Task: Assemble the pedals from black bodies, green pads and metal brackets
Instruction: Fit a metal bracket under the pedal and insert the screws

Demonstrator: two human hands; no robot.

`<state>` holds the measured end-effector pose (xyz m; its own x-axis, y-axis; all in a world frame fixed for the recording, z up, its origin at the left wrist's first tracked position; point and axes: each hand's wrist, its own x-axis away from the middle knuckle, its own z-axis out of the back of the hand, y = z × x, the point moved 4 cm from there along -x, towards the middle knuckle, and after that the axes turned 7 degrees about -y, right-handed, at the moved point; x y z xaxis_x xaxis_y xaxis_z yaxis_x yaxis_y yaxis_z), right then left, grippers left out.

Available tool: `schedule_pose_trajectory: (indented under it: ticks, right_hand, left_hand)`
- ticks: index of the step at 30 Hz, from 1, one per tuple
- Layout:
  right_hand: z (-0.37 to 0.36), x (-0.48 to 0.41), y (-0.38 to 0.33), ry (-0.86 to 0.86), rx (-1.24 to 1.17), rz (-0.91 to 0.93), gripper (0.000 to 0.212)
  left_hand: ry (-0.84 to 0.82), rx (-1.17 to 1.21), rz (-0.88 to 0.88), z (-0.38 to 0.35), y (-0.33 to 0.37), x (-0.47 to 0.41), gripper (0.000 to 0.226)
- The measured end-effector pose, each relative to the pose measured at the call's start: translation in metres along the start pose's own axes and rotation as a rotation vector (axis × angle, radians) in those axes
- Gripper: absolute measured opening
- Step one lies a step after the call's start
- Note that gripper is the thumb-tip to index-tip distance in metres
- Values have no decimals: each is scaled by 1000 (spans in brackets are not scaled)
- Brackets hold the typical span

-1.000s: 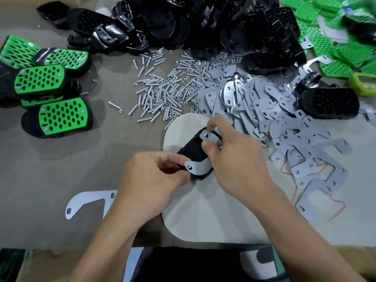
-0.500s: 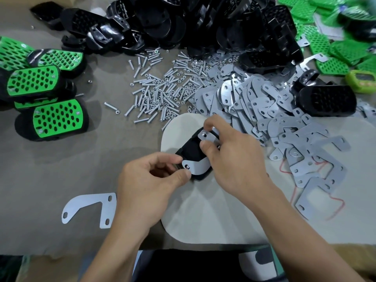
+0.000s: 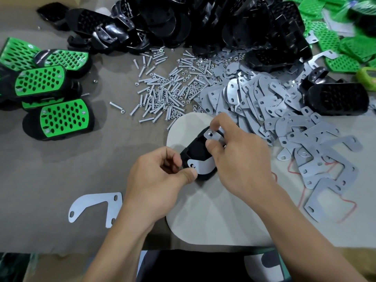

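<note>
A black pedal body [image 3: 196, 151] lies upside down on a pale mat [image 3: 213, 216] in the middle. A curved metal bracket [image 3: 202, 166] lies across it. My left hand [image 3: 156, 184] pinches the near end of the pedal body and bracket with thumb and fingers. My right hand [image 3: 240, 157] holds the far end, with thumb and forefinger on the bracket's upper tab [image 3: 210, 134]. A heap of black bodies [image 3: 203, 23] sits at the back, green pads [image 3: 341, 43] at the back right, loose brackets [image 3: 274, 110] to the right.
Several finished green-topped pedals [image 3: 46, 98] lie at the left. Screws and nuts [image 3: 168, 88] are scattered behind the mat. A larger angled bracket [image 3: 95, 208] lies near the front left. One black body [image 3: 337, 98] sits alone at the right. The table's front edge runs below my wrists.
Both hands keep their hold on the pedal body and bracket. My right thumb and forefinger have shifted slightly on the upper tab; the view has moved a little.
</note>
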<state>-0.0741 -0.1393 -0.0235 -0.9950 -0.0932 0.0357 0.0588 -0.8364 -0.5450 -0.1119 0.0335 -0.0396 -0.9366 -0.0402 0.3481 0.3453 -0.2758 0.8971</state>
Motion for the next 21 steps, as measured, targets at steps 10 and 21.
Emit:
schedule_pose_trajectory:
  ticks: [10, 21]
  right_hand:
    - [0, -1, 1, 44, -56, -40, 19]
    - [2, 3, -2, 63, -57, -36, 21]
  left_hand:
    - [-87, -111, 60, 0, 4, -8, 27]
    - [-112, -166, 59, -2, 7, -8, 27]
